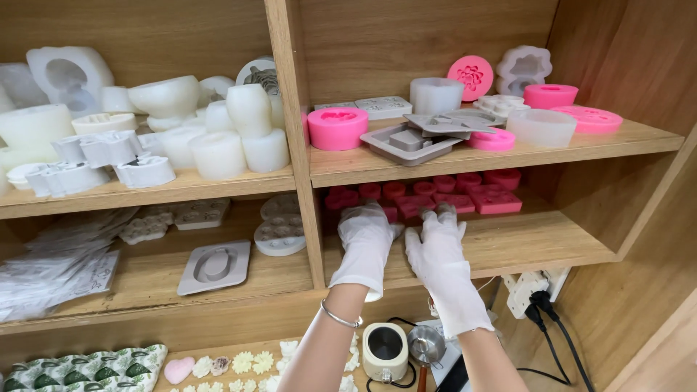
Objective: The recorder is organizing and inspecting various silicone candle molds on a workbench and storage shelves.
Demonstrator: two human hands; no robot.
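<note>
**At the lower right shelf, both gloved hands among pink moulds**

Deep into the lower right compartment (552, 243) of a wooden shelf unit, reaching side by side. Left hand (365, 236), in a white glove, palm down, fingers loosely spread and extended toward the row of small pink moulds (435, 194) at the back; silver bracelet (340, 317) on the wrist. Right hand (435, 247), gloved likewise, flat and just beside the left, fingertips at the front edge of the same moulds; cannot tell whether either pinches one.

Above, on the upper right shelf (639, 138): round pink moulds, a grey tray mould (410, 141), translucent tubs. Upper left: crowded white silicone moulds (218, 145). Lower left: a grey oval mould (215, 266) lying flat, beside stacked clear packets (58, 265). Below, a small cream melting pot (385, 350) on the counter.
</note>
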